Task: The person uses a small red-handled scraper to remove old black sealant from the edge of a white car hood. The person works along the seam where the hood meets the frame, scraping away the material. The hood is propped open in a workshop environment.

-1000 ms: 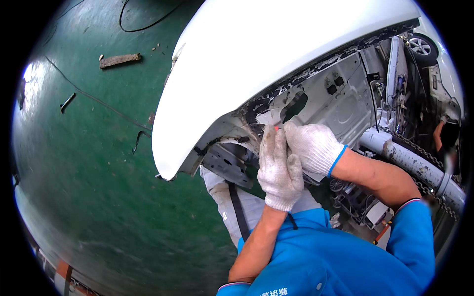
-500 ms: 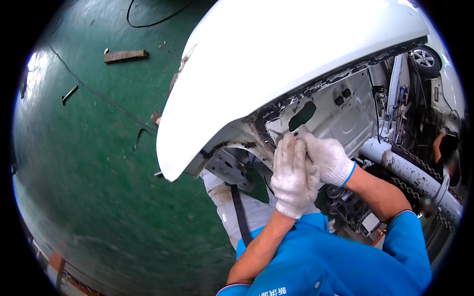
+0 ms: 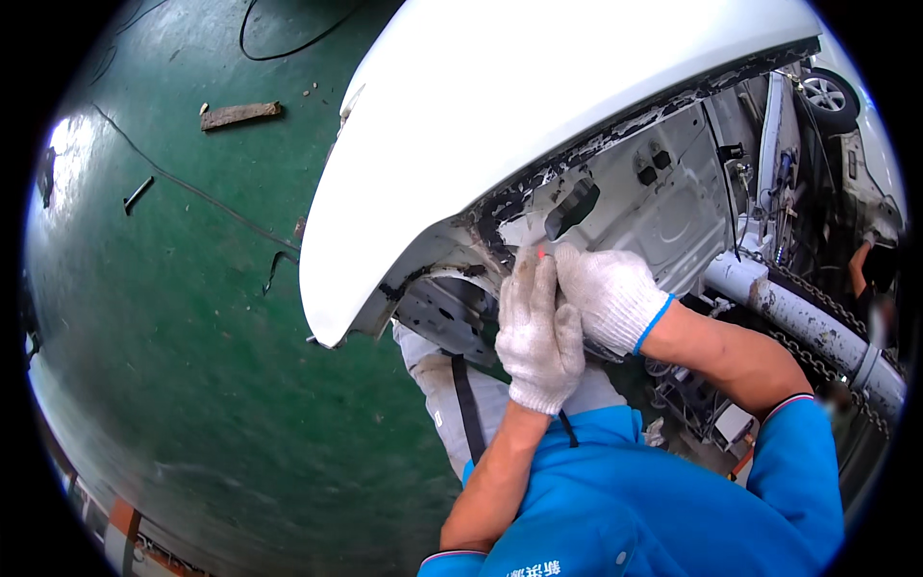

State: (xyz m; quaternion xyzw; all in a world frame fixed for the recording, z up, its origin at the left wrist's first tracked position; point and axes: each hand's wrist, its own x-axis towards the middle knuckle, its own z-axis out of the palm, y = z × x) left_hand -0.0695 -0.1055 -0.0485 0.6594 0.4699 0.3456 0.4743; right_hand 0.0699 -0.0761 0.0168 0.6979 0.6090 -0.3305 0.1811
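A white car body section (image 3: 452,106) with a curved outer skin and a wheel arch (image 3: 433,274) fills the upper middle. Its bared inner panel (image 3: 663,212) has scraped dark edges and an oval hole (image 3: 573,209). Just below that hole, my left hand (image 3: 540,332), in a white knitted glove, lies with fingers stretched out at the panel's edge. Beside it, my right hand (image 3: 611,293), gloved too, is closed with its fingertips against the left ones. A small red spot (image 3: 541,253) shows between the fingertips; what the right fingers grip is hidden.
To the right run a thick white metal beam (image 3: 798,317) and chains (image 3: 808,361). Another person's arm (image 3: 859,264) is near a car wheel (image 3: 829,96). On the green floor (image 3: 192,337) lie a wooden block (image 3: 240,115), a short dark rod (image 3: 138,195) and cables.
Both hands have slid slightly left along the panel edge, staying together. The whole view has shifted a little, and the car body sits further left in it.
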